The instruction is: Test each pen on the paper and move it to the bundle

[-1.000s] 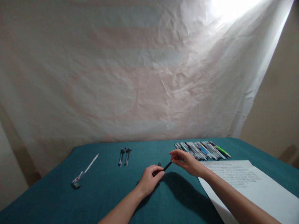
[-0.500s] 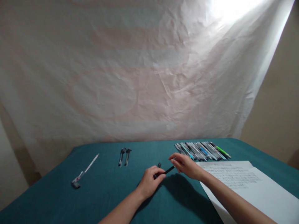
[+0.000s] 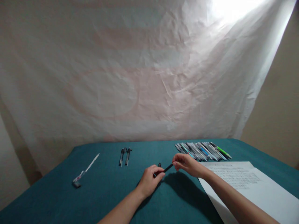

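A slim black pen [image 3: 168, 168] slants up to the right between my two hands. The fingers and thumb of my left hand [image 3: 152, 179] are closed round its lower end, low over the cloth. At the upper end, my right hand [image 3: 185, 164] pinches the tip with thumb and fingers. Just behind my left hand's knuckles the dark end of another slim object [image 3: 159, 164] sticks up; the rest is hidden by the hand. Two clear pens with black caps [image 3: 127, 156] lie side by side farther back on the green cloth.
A row of many pens [image 3: 202, 151] lies at the back right. Below it a large sheet of paper [image 3: 254, 196] carries handwriting. At the left are a thin white stick [image 3: 92, 162] and a crumpled clear wrapper [image 3: 76, 183]. A pale sheet [image 3: 140, 77] hangs behind the table.
My right hand has shifted slightly right, and its fingertips have closed on the pen's upper end, covering the yellowish tip seen before. My left hand has stayed nearly still.
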`<action>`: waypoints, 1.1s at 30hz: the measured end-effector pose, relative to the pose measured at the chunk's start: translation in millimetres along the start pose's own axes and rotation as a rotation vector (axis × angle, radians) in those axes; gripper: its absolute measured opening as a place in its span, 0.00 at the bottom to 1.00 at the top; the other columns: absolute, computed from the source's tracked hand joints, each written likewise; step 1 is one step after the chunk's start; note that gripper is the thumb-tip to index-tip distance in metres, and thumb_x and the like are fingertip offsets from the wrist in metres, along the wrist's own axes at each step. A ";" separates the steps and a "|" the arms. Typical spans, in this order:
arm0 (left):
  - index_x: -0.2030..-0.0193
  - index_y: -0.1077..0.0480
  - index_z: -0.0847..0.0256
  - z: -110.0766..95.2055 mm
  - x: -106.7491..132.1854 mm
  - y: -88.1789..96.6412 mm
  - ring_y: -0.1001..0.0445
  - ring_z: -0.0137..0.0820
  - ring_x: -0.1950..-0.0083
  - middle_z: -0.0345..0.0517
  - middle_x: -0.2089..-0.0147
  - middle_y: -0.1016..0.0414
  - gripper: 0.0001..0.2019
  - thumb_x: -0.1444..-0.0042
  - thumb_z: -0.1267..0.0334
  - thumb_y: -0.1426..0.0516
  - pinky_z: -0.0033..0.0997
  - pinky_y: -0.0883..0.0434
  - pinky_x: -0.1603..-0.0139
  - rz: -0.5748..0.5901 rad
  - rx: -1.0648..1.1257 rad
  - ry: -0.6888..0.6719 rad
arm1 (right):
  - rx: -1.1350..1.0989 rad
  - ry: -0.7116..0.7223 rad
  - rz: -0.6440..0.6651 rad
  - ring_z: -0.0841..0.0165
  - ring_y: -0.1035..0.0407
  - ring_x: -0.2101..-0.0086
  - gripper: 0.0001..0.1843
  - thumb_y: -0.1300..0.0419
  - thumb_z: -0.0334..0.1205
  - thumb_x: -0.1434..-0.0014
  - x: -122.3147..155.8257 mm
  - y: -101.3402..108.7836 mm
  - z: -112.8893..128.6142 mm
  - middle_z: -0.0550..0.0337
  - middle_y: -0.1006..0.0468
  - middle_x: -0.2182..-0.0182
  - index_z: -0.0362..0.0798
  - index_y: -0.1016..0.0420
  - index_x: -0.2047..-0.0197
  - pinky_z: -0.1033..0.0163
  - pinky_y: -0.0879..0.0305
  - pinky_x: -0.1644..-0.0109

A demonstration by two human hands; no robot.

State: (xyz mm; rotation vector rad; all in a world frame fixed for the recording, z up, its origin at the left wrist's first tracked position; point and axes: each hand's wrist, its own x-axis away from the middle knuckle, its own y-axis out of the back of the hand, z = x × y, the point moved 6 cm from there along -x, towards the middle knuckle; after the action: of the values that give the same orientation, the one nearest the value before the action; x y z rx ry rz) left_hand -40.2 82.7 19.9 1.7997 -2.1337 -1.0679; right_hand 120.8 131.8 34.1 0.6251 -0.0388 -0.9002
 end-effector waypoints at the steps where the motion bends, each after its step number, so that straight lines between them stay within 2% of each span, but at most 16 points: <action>1: 0.62 0.27 0.61 -0.9 0.2 -0.1 0.31 0.30 0.65 0.43 0.67 0.29 0.11 0.45 0.59 0.48 0.26 0.37 0.66 0.002 -0.008 -0.006 | 0.050 -0.015 -0.014 0.70 0.32 0.74 0.15 0.49 0.50 0.42 -0.4 -0.2 -0.6 0.61 0.27 0.76 0.45 0.33 0.68 0.67 0.38 0.69; 4: 0.62 0.27 0.61 -2.8 0.5 0.3 0.32 0.30 0.66 0.43 0.68 0.30 0.11 0.45 0.59 0.48 0.26 0.38 0.66 0.001 -0.028 -0.023 | 0.140 -0.061 -0.048 0.71 0.33 0.76 0.24 0.55 0.52 0.39 -1.0 -0.3 -1.9 0.59 0.28 0.79 0.44 0.32 0.75 0.66 0.39 0.70; 6: 0.62 0.27 0.61 -3.4 0.6 0.6 0.32 0.29 0.66 0.43 0.68 0.30 0.11 0.45 0.60 0.48 0.26 0.38 0.66 0.000 -0.033 -0.031 | 0.097 -0.074 -0.048 0.71 0.32 0.76 0.25 0.58 0.53 0.39 -0.6 -0.1 -1.5 0.58 0.27 0.78 0.43 0.32 0.72 0.66 0.38 0.70; 9: 0.62 0.27 0.61 -3.4 0.8 0.6 0.32 0.29 0.65 0.43 0.67 0.29 0.11 0.44 0.60 0.48 0.25 0.38 0.66 0.003 -0.030 -0.034 | 0.050 -0.024 -0.026 0.70 0.31 0.72 0.19 0.47 0.52 0.44 1.3 1.3 2.9 0.58 0.27 0.69 0.44 0.34 0.59 0.68 0.37 0.70; 10: 0.62 0.27 0.60 -3.3 0.9 0.5 0.32 0.29 0.65 0.43 0.67 0.29 0.11 0.44 0.60 0.48 0.25 0.38 0.66 0.003 -0.031 -0.033 | 0.052 -0.001 -0.015 0.70 0.31 0.71 0.19 0.44 0.50 0.46 2.0 1.7 4.5 0.58 0.27 0.68 0.45 0.35 0.57 0.68 0.37 0.70; 14: 0.62 0.27 0.60 -3.7 1.0 0.4 0.31 0.29 0.65 0.43 0.66 0.29 0.11 0.45 0.60 0.48 0.26 0.37 0.65 -0.001 -0.042 -0.034 | 0.094 0.019 0.016 0.71 0.33 0.73 0.14 0.46 0.48 0.43 3.0 0.9 5.3 0.61 0.27 0.74 0.45 0.32 0.65 0.69 0.39 0.71; 18: 0.61 0.27 0.60 -3.7 0.6 0.5 0.31 0.30 0.64 0.43 0.66 0.28 0.11 0.44 0.59 0.49 0.26 0.37 0.65 -0.012 -0.039 -0.034 | 0.205 -0.011 0.000 0.72 0.35 0.76 0.20 0.52 0.49 0.40 2.3 0.1 3.3 0.61 0.28 0.78 0.44 0.31 0.74 0.68 0.42 0.73; 20: 0.61 0.27 0.60 -3.1 0.4 0.7 0.31 0.30 0.64 0.43 0.66 0.28 0.11 0.44 0.59 0.49 0.26 0.37 0.65 -0.017 -0.036 -0.033 | 0.193 -0.011 0.001 0.72 0.34 0.75 0.18 0.50 0.50 0.42 2.6 0.5 3.8 0.61 0.28 0.77 0.44 0.30 0.71 0.68 0.41 0.72; 23: 0.62 0.27 0.60 -2.3 0.4 0.9 0.31 0.30 0.65 0.43 0.67 0.29 0.11 0.44 0.59 0.48 0.26 0.37 0.65 -0.019 -0.041 -0.029 | 0.183 0.015 -0.001 0.69 0.32 0.70 0.17 0.41 0.49 0.48 3.2 3.2 7.7 0.60 0.27 0.70 0.45 0.33 0.60 0.68 0.38 0.69; 25: 0.62 0.27 0.60 -2.2 0.6 0.6 0.31 0.30 0.65 0.43 0.67 0.29 0.11 0.45 0.60 0.48 0.26 0.37 0.66 -0.016 -0.052 -0.027 | 0.268 0.071 -0.018 0.68 0.33 0.66 0.19 0.39 0.46 0.50 3.3 4.7 14.7 0.58 0.28 0.65 0.46 0.33 0.57 0.66 0.37 0.65; 27: 0.62 0.27 0.59 -3.2 1.0 -0.1 0.31 0.30 0.65 0.43 0.67 0.29 0.10 0.45 0.60 0.48 0.26 0.37 0.65 -0.015 -0.067 -0.033 | 0.436 0.164 -0.028 0.67 0.35 0.62 0.14 0.39 0.42 0.49 3.4 2.0 25.6 0.58 0.29 0.62 0.49 0.30 0.58 0.64 0.39 0.60; 30: 0.63 0.27 0.59 -6.6 1.4 -2.1 0.31 0.30 0.64 0.43 0.67 0.29 0.09 0.45 0.62 0.48 0.26 0.37 0.65 -0.020 -0.108 -0.054 | 0.759 0.288 -0.032 0.65 0.39 0.60 0.05 0.42 0.37 0.46 3.8 -11.0 41.9 0.57 0.29 0.63 0.49 0.25 0.66 0.60 0.45 0.57; 33: 0.65 0.28 0.59 -11.2 0.7 -4.7 0.32 0.30 0.66 0.43 0.68 0.31 0.09 0.45 0.63 0.49 0.26 0.37 0.65 -0.018 -0.159 -0.073 | 1.036 0.293 -0.009 0.63 0.40 0.62 0.05 0.42 0.35 0.47 2.0 -26.5 47.3 0.55 0.29 0.68 0.46 0.26 0.73 0.59 0.48 0.60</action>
State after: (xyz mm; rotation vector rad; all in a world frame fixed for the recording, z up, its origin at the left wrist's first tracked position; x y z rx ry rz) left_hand -30.7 77.3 25.2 1.7358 -2.0110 -1.2865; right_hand 89.4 94.9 58.8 1.7150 -0.2484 -0.7469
